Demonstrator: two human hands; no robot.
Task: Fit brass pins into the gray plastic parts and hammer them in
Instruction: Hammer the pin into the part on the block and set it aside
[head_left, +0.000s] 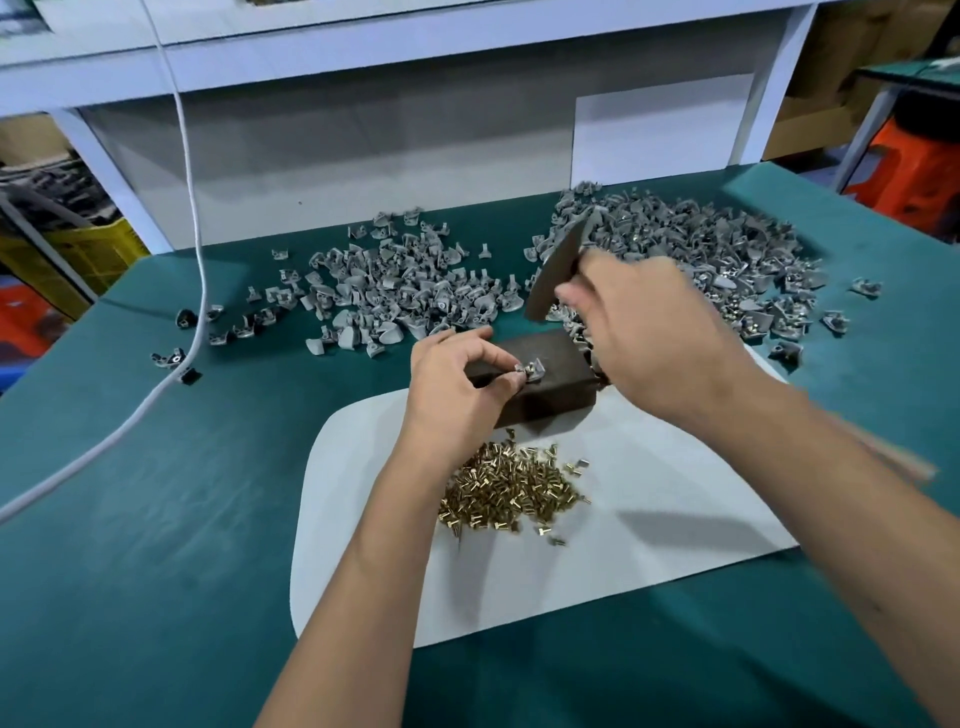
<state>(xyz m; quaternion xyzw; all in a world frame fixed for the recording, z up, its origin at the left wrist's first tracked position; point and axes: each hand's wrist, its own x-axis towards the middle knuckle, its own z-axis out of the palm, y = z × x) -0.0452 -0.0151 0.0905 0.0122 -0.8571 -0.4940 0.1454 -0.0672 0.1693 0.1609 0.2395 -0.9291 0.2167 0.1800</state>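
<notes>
No true containers in my view; stock lies loose on the green table (156, 571). Brass pins (511, 486) sit heaped on a white sheet (649, 545), just near side of a dark metal block (545, 379). Two piles of gray plastic parts: one far left of centre (395, 288), a larger one far right (701, 260).

My left hand (457, 384) is curled, thumb and fingertips pinching one gray part (531, 370) that rests on top of the block. A small bright metal piece shows at the part; I cannot tell whether it is a seated pin.

My right hand (649, 332) is clenched round the handle of a hammer (558, 275), its dark head raised above and behind the block, tilted. This hand is motion-blurred, so finger detail is unclear.

A white cable (192, 234) runs across the table's left side.

No legible labels or writing.
</notes>
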